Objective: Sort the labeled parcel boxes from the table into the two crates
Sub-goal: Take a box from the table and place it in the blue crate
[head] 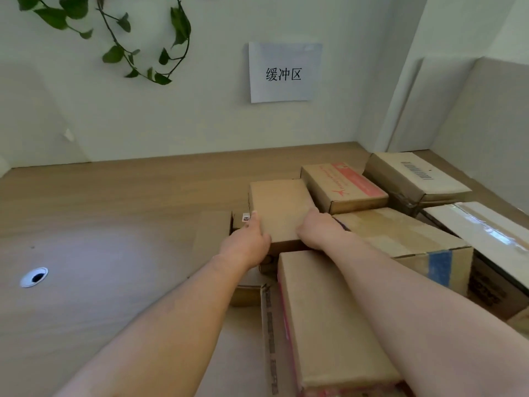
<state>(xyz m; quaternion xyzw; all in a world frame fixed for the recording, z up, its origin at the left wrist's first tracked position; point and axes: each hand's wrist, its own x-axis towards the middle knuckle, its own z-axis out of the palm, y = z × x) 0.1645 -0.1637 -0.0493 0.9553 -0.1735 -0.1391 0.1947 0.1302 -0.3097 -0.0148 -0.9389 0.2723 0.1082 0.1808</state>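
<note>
Both grips clamp one plain parcel box [279, 207] atop the stack on the counter [114, 196]; left hand [247, 243] at its left edge, right hand [316, 229] at its right; long axis runs away from the person; crates unseen.

My wooden table [114, 196] with 1 cable grommet [34, 277], pale wall [200, 118] ahead, paper sign [283, 73] taped up, green vine [143, 38] trailing above left
</note>
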